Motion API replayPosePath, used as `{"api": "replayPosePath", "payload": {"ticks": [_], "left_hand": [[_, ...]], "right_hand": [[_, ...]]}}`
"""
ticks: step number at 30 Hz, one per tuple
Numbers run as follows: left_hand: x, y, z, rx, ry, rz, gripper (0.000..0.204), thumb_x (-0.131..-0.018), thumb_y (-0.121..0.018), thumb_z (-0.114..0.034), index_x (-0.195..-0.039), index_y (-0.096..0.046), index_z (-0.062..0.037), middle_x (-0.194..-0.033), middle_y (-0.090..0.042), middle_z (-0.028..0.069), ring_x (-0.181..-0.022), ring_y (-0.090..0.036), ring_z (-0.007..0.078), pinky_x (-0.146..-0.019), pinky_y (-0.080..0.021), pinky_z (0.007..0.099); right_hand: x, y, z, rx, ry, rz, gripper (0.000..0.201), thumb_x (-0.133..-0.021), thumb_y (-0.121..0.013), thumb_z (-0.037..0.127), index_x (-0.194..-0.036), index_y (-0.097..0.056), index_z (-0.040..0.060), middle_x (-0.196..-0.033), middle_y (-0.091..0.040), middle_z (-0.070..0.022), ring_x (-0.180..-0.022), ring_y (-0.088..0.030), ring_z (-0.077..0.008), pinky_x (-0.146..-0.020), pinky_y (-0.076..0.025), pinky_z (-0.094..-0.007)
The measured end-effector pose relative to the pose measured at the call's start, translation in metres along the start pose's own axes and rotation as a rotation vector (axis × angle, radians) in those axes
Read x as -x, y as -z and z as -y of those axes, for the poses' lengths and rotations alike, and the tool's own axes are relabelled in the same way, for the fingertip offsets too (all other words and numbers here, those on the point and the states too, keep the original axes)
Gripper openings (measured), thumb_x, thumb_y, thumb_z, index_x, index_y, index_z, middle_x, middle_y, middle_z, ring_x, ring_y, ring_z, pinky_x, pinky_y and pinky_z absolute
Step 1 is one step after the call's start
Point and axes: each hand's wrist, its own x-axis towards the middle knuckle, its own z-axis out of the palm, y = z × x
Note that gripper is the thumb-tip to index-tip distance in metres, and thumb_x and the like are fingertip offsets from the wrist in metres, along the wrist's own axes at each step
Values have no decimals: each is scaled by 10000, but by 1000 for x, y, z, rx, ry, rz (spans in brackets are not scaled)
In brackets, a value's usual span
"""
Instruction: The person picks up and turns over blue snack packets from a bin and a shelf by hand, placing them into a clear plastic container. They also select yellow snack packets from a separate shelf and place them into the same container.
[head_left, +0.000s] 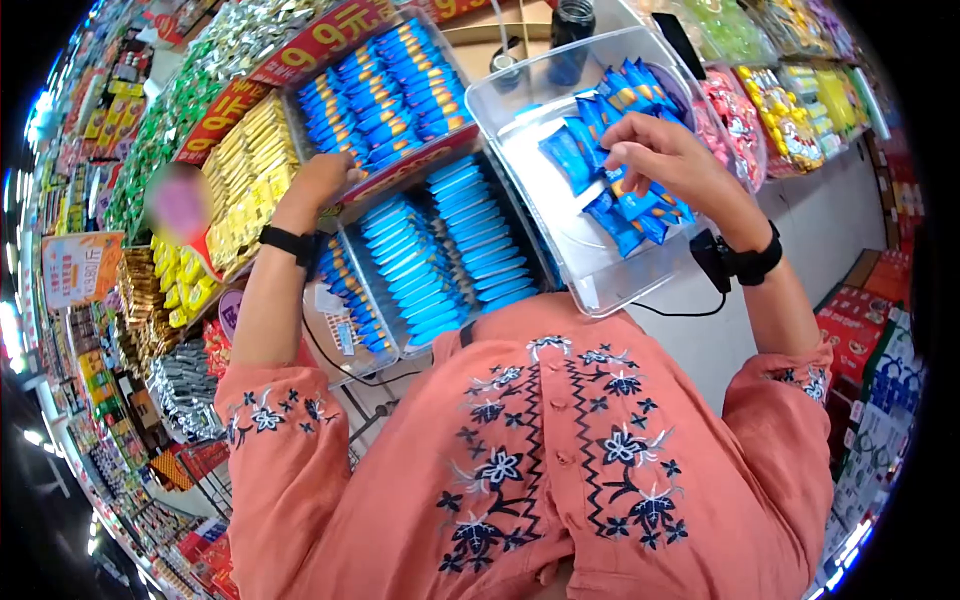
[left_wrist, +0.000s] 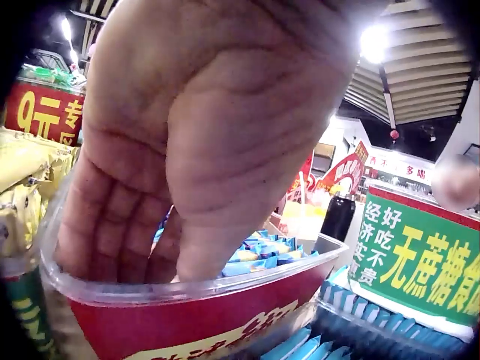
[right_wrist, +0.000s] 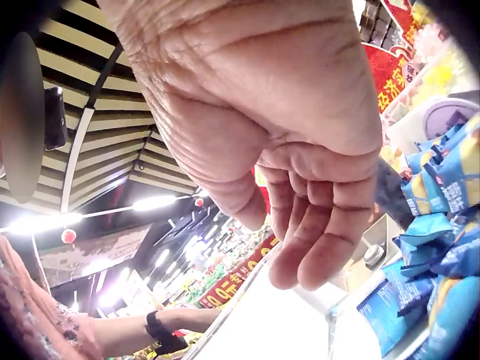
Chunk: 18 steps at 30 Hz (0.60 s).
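My left hand (head_left: 322, 185) is at the near left corner of a clear box (head_left: 440, 140) filled with rows of blue snack packets (head_left: 385, 85). In the left wrist view its fingers (left_wrist: 112, 225) and thumb reach down behind the box's rim, and the fingertips are hidden there. My right hand (head_left: 670, 160) hovers over a clear plastic bin (head_left: 520, 200) with loose blue packets (head_left: 625, 215) at its right side. Nothing is held between its loosely bent fingers (right_wrist: 319, 255); the palm shows in the right wrist view.
Nearer my body stands another box with rows of light-blue packets (head_left: 405, 270). Yellow packets (head_left: 250, 150) lie left of the left hand. A dark bottle (head_left: 572, 35) stands behind the bin. Pink bags (head_left: 735, 110) lie to the right. A cable (head_left: 680, 312) hangs from the right wrist camera.
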Motion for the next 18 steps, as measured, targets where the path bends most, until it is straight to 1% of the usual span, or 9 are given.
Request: {"api": "replayPosePath", "payload": {"ticks": [1, 4, 7, 10, 12, 14, 16, 17, 18], "left_hand": [[3, 0, 0, -27, -20, -4, 324, -949, -617, -320, -971, -668, 0, -917, -678, 257, -875, -654, 436, -756, -494, 492], [3, -4, 2, -16, 13, -1, 348, -941, -626, -339, -961, -692, 2, -962, -681, 269, -925, -655, 435, -804, -497, 528], [1, -5, 6, -39, 19, 33, 333, -964, -587, -326, -1006, -674, -7, -932, -672, 258, -884, -647, 430, -778, -496, 482], [6, -6, 5, -27, -2, -139, 308, -968, -591, -299, -1044, -666, -10, -935, -672, 248, -878, -645, 425, -769, -499, 476], [31, 9, -28, 118, -134, -376, 278, -978, -599, -268, -1071, -656, -12, -928, -671, 210, -825, -653, 341, -735, -506, 417], [51, 27, -75, 344, -50, -423, 242, -958, -641, -217, -1042, -656, 10, -920, -687, 181, -824, -667, 305, -723, -502, 377], [81, 42, -130, 675, 95, -424, 249, -986, -623, -225, -1111, -660, -13, -908, -691, 79, -794, -645, 171, -691, -485, 296], [87, 40, -148, 871, 96, -458, 234, -1024, -588, -247, -1125, -655, -46, -943, -675, 3, -754, -589, 97, -655, -468, 247], [90, 34, -159, 952, 84, -455, 231, -1025, -588, -244, -1132, -653, -50, -939, -675, 6, -749, -591, 91, -650, -465, 235]], "right_hand": [[2, 0, -1, -9, -14, 4, 299, -987, -567, 248, -1159, -600, 6, -948, -669, -55, -746, -669, -114, -601, -527, -238], [8, -2, 3, -15, -22, -3, 292, -1000, -564, 256, -1155, -600, 11, -957, -675, -50, -750, -663, -87, -624, -512, -234], [11, -1, 1, -28, 10, 11, 301, -992, -562, 245, -1174, -599, 9, -951, -670, -51, -745, -668, -109, -609, -529, -237], [12, 9, -4, 11, 80, -22, 294, -997, -559, 250, -1171, -600, 17, -949, -667, -45, -754, -664, -102, -621, -531, -238], [21, 20, 3, 1, 110, -65, 315, -1015, -562, 283, -1188, -595, 22, -967, -677, -36, -771, -654, -75, -664, -526, -233], [27, 35, 2, 5, 139, -179, 323, -1025, -551, 294, -1197, -597, 24, -987, -685, -40, -777, -660, -76, -670, -528, -227], [32, 49, 5, 42, 157, -297, 317, -1027, -547, 290, -1197, -607, 29, -1002, -688, -41, -778, -666, -76, -675, -532, -218], [31, 57, 0, 58, 164, -332, 307, -1023, -550, 278, -1194, -611, 30, -989, -684, -34, -774, -665, -72, -674, -531, -213], [31, 61, -5, 74, 176, -365, 297, -1019, -552, 266, -1190, -614, 31, -977, -680, -28, -769, -664, -68, -673, -531, -209]]}}
